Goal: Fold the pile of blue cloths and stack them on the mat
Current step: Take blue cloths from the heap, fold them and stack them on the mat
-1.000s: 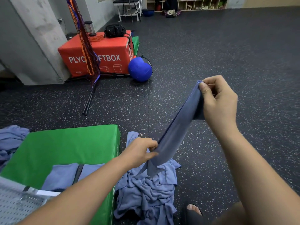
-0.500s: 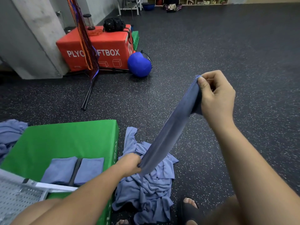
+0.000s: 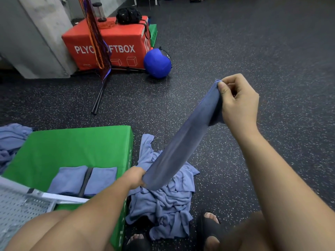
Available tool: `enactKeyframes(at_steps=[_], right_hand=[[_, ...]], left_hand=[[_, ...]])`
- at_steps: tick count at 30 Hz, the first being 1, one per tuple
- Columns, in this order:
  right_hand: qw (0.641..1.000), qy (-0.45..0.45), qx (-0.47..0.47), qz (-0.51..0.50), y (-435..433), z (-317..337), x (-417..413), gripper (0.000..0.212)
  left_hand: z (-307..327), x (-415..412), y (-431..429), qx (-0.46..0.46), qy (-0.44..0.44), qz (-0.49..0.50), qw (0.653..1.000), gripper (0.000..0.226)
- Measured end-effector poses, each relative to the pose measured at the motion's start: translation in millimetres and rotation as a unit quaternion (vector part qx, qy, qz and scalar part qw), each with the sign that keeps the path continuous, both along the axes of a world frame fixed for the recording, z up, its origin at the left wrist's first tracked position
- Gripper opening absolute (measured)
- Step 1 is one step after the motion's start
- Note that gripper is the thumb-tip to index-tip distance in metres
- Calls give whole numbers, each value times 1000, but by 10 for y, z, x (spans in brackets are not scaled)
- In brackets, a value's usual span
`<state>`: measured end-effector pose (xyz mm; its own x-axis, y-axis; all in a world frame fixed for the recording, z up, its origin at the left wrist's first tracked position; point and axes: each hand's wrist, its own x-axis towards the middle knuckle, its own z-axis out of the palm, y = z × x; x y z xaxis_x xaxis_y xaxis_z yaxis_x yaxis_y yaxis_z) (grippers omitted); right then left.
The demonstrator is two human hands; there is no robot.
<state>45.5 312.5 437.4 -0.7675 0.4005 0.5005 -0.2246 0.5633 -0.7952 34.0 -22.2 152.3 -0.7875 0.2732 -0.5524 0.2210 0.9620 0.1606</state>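
Observation:
A blue cloth stretches taut in the air between my two hands. My right hand pinches its upper end, raised over the dark floor. My left hand grips its lower end, just above the crumpled pile of blue cloths on the floor. The green mat lies to the left of the pile. Two folded blue cloths sit side by side on its near part.
Another heap of blue cloths lies left of the mat. A red plyo box, a blue ball and a black stand with a coloured net stand farther back. A perforated white panel is at lower left. My sandalled feet are near the pile.
My left hand has slid down and left along the cloth, pulling it longer and tauter. My right hand kept its pinch on the upper end.

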Motion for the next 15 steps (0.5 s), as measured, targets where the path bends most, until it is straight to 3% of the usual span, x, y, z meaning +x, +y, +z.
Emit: enactKeyframes(at_steps=[2,6,9,15], right_hand=[[1000,-3,-2,-2,-4,-15,-17,8],[1000,-21,17,-5,-50,-95,-60,8],[998,-49,37,4,-114,-190,-87,9],[994,-81,69,17,-241,-314,-80,12]], left_hand=[[101,-62,3,-4,-6,6,1000,22],[459,-213,153,10,-10,-24,1000,44],[861,-315,288,73,2,-32,997,50],[1667,-308,395,229,48,35,972,31]])
